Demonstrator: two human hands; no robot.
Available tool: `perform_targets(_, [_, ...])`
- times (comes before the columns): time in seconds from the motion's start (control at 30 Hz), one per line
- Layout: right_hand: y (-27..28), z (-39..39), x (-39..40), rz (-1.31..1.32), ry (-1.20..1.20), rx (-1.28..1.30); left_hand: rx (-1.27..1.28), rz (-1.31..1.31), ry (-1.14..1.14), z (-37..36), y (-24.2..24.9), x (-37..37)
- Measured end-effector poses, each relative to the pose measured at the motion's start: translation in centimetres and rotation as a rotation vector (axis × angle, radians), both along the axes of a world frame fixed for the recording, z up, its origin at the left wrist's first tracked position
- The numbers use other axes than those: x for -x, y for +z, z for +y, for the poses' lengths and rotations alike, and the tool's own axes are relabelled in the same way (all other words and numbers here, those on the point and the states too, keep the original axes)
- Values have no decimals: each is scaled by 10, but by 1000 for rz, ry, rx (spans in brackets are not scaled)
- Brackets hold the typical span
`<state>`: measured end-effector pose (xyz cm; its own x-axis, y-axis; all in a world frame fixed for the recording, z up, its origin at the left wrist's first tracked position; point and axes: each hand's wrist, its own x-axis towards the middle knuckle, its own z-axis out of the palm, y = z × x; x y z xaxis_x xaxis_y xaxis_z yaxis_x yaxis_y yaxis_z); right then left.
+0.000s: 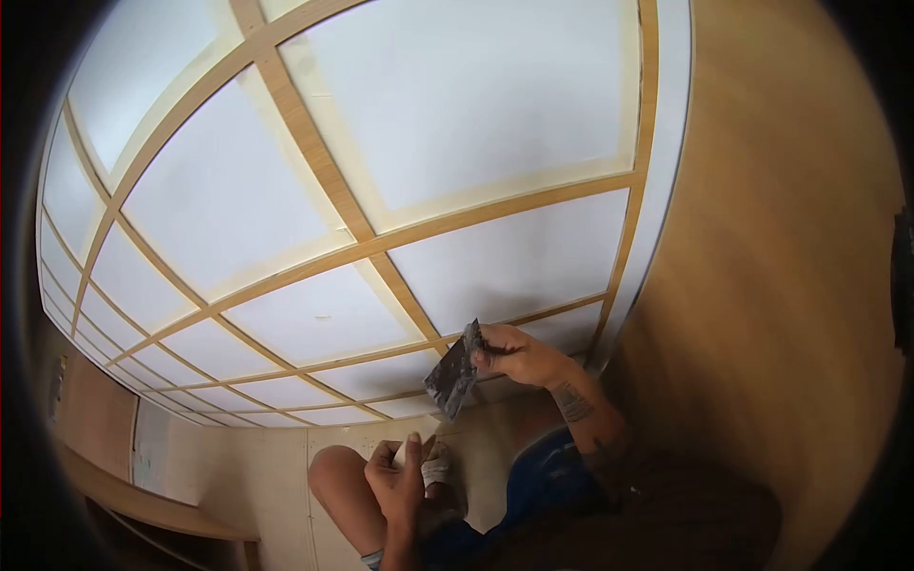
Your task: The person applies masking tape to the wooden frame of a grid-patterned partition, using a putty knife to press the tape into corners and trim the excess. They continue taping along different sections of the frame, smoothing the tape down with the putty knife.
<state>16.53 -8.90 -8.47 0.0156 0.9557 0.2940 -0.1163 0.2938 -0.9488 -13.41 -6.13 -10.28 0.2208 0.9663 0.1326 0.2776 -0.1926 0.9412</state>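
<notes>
While the putty knife (454,370) was gripped in the right hand (519,354) near the ceiling's (476,143) edge, a white lump (435,466) was pinched in the left hand (400,476); filler could be dropped if tilted.

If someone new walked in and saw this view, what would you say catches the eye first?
The big grid of white panels framed by wooden strips fills the upper left and middle of the view. Below it, the right hand holds a smeared grey putty knife just under the grid's lower edge. The left hand sits lower, at bottom centre, gripping a small white object that is too hidden to identify.
</notes>
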Motion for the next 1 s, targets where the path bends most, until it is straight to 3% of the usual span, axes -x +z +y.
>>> perform_targets(0.17, [-42,11,12,248,-26,86,208,-9,64,4,29,13])
perform_targets(0.23, [-83,27,8,91,171,-60,52,122,-76,15,49,8])
perform_targets(0.27, [-103,29,9,109,159,-53,-6,126,-143,21,54,2])
perform_targets(0.3, [-119,29,9,93,179,-32,4,134,-152,31,50,-6])
perform_targets(0.37, [-153,29,11,75,214,-7,-25,184,-392,57,30,-17])
perform_targets(0.43, [-194,16,18,256,17,145,-19,72,-412,60,12,-33])
perform_targets(0.47, [-205,8,22,253,34,156,-23,-35,-452,59,2,-43])
perform_targets(0.5, [-207,-3,27,287,-144,259,-17,-34,-442,59,-5,-51])
perform_targets(0.53, [-211,-12,28,324,-335,361,-284,-68,-509,60,-11,-59])
perform_targets(0.57, [-219,-20,17,335,-346,373,-545,-103,-579,61,-17,-66])
perform_targets(0.63, [-229,-35,-7,221,-290,154,-560,-189,-682,70,-36,-80])
perform_targets(0.67, [-221,-40,-6,227,-331,168,-589,-290,-769,74,-48,-88])
perform_targets(0.7, [-200,-47,0,355,-518,329,-567,-306,-807,74,-63,-92])
perform_targets(0.77, [-163,-58,21,484,-750,492,-34,-504,-783,73,-92,-96])
perform_targets(0.83, [-130,-61,46,316,-955,610,84,-625,-827,70,-116,-98])
perform_targets(0.87, [-115,-64,58,305,-989,636,187,-729,-830,69,-126,-96])
perform_targets(0.93, [-85,-69,82,151,-914,608,328,-689,-850,75,-133,-88])
perform_targets(1.0, [-31,-68,81,-224,-756,558,466,-646,-835,70,-128,-82])
